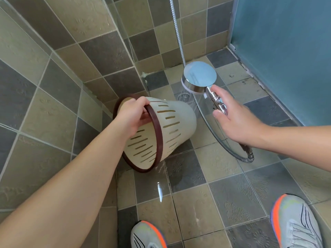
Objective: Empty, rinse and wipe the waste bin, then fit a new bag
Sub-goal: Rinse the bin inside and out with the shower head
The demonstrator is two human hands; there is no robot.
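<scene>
While it lies tipped on its side above the tiled floor (188, 176), the bin (172, 126) shows cream plastic walls cut with rows of narrow slots and a dark brown ring round its mouth. Its mouth faces the person and its closed base points away, toward the far corner of the floor where the two tiled walls meet. The left hand (132, 117) grips the upper part of the rim, fingers curled over the ring and into the mouth, so the bin hangs below and beyond that hand, its lower rim near the wet floor. The right hand (231, 119) holds the chrome handle of the shower head (199, 76) with thumb and fingers loosely wrapped; the head is just beyond the bin's base. One bin, one shower head, one metal hose (213, 133), two hands, two shoes (297, 224).
</scene>
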